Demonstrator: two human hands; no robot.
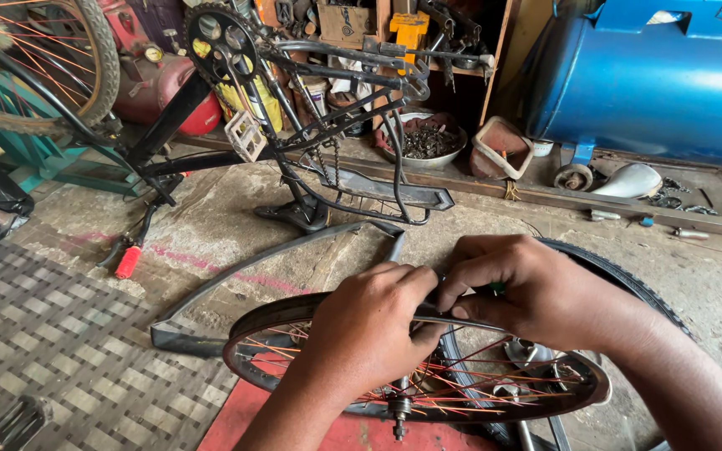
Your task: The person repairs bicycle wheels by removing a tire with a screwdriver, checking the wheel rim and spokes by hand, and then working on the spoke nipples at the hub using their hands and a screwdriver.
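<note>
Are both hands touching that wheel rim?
Touching. The head view shows the left hand gripping the wheel rim, the right hand pinching it alongside.

The wheel rim [252, 330] is dark, laced with orange spokes [461, 388]. A red mat [236, 422] lies beneath it, beside a grey checkered mat [60, 351]. The tank [653, 75] is bright blue, the bicycle frame [177, 117] black, its handlebar grip [128, 261] red.

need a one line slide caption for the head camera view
Left hand and right hand pinch the rim of a spoked metal bicycle wheel beside a black rubber tyre.
</note>
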